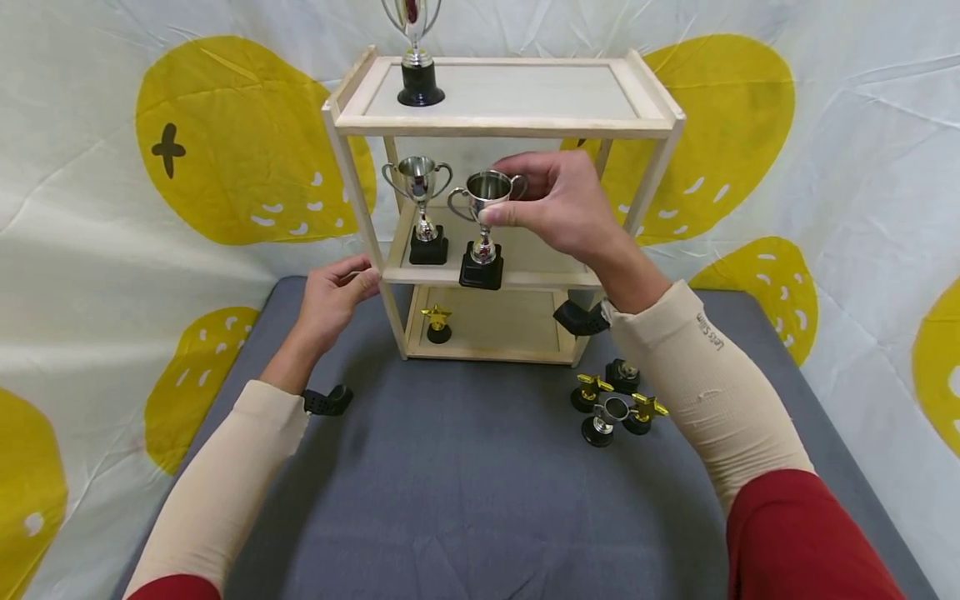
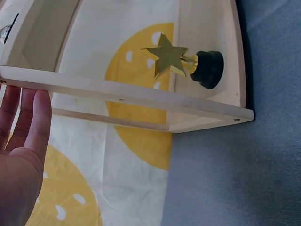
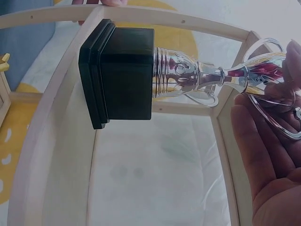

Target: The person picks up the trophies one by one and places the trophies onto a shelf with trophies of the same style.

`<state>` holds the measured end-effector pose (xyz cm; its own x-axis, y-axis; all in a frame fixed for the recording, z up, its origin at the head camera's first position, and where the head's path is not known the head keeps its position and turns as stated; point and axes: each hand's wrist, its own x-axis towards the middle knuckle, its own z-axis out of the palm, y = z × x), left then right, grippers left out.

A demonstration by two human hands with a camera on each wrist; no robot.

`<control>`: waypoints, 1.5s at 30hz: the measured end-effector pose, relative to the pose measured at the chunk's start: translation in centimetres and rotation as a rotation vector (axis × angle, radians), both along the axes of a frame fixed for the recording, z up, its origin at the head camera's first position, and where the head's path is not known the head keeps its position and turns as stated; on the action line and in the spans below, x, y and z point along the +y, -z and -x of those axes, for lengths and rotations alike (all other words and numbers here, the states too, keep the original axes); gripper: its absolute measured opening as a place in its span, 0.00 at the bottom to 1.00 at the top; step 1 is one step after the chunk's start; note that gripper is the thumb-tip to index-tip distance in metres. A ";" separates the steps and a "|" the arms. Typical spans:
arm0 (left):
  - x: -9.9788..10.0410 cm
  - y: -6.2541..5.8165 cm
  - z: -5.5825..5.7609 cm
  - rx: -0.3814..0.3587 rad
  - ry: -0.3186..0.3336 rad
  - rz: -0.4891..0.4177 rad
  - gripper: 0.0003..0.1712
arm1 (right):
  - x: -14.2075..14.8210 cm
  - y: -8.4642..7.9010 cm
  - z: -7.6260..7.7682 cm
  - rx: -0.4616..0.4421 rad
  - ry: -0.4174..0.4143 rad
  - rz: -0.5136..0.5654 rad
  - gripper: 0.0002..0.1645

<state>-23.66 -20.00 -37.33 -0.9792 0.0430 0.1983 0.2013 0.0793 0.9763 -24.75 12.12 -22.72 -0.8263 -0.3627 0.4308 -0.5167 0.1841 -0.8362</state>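
My right hand [image 1: 570,204] pinches a silver trophy cup [image 1: 483,250] by its bowl and one handle. Upright, its black square base overlaps the middle shelf's front edge in the head view. The right wrist view shows that base [image 3: 127,73] close up. Left of it, a similar two-handled trophy [image 1: 423,229] stands on the middle shelf of the wooden rack [image 1: 502,127]. My left hand [image 1: 333,300] touches the rack's left front post with fairly straight fingers. A gold star trophy [image 2: 169,56] stands on the bottom shelf, near that post.
A taller trophy [image 1: 420,79] stands at the left of the top shelf. On the grey table [image 1: 450,483], right of the rack, a small silver cup [image 1: 600,425], two gold star trophies [image 1: 585,393] and another black-based trophy [image 1: 622,377] are clustered under my right forearm. Patterned cloth hangs behind.
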 end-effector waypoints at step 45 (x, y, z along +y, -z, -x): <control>0.1 0.1 0.1 0.007 0.001 -0.028 0.25 | -0.1 -0.4 2.0 -0.088 0.107 -0.078 0.29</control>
